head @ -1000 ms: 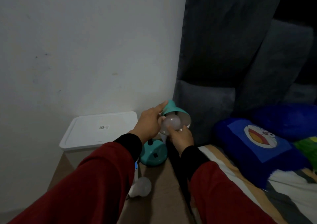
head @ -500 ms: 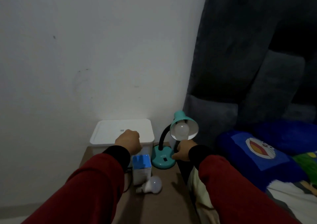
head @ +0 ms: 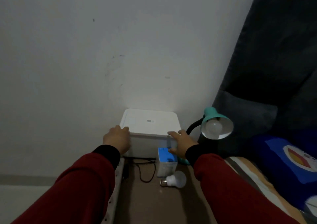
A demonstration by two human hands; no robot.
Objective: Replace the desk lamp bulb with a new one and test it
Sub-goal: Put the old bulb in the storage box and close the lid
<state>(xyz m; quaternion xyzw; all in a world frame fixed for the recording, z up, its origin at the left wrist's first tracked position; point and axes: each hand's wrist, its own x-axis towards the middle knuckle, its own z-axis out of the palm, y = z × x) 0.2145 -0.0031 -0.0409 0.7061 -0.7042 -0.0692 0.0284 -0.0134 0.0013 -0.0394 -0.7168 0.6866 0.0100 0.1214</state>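
The teal desk lamp (head: 214, 116) stands at the right of the brown table (head: 163, 205) on a black gooseneck, its shade tilted toward me. A white bulb (head: 213, 129) sits in the shade, unlit. A second white bulb (head: 175, 179) lies loose on the table in front of a blue and white bulb carton (head: 167, 163). My left hand (head: 117, 139) grips the front left corner of a white lidded box (head: 149, 122). My right hand (head: 182, 142) holds its front right corner, fingers spread, and hides most of the lamp's base.
A black cable (head: 145, 171) loops on the table below the box. The white wall stands right behind the box. Right of the table lie a bed with a blue cartoon cushion (head: 291, 160) and dark grey pillows (head: 253, 121).
Both hands left the lamp: a second ago they held the shade and its bulb, then they dropped to the table, and now each grips a front corner of the white box.
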